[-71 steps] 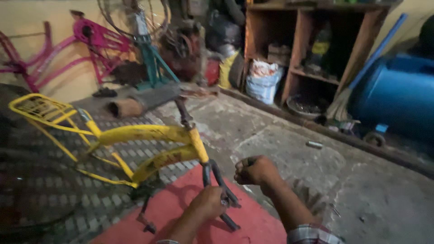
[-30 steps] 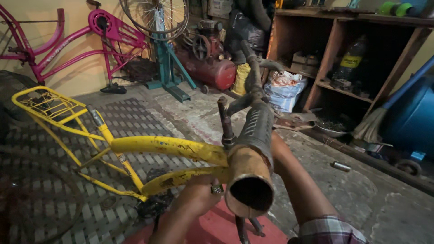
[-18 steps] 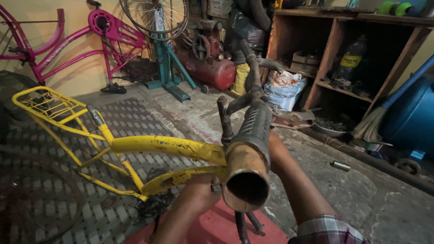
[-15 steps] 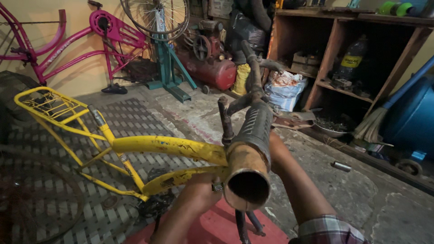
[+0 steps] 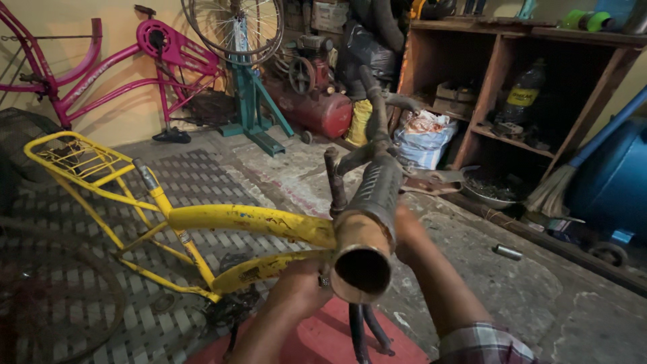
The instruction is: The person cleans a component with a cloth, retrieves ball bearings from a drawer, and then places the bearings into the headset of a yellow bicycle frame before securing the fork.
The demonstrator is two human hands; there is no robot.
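Item: rusty pipe (image 5: 367,222), wide-mouthed, its open end toward you, raised in front of the yellow bicycle frame (image 5: 202,222). It runs away from you and narrows to a bent tube further up.

Your right hand (image 5: 408,232) sits against the pipe's right side, just behind the mouth; most of the hand is hidden by the pipe, so you cannot tell how far the fingers close round it. Your left hand (image 5: 303,286) is low at the pipe's left, close to where the frame's two tubes meet; whether it grips the frame or the pipe cannot be told.

Frame: yellow, paint chipped, lying low over a patterned grey mat (image 5: 202,175), rear rack (image 5: 77,158) to the left. A dark fork (image 5: 364,330) hangs below it above a red mat (image 5: 323,337).

Surroundings: pink bicycle frame (image 5: 114,74) against the wall; spoked wheel (image 5: 232,27) on a teal stand (image 5: 253,111); red compressor (image 5: 317,101); white sack (image 5: 421,138); wooden shelving (image 5: 505,81) with a plastic bottle (image 5: 522,98); blue barrel (image 5: 617,182) with a broom (image 5: 559,185) leaning by it; a small metal cylinder (image 5: 507,252) on the concrete floor (image 5: 539,296).
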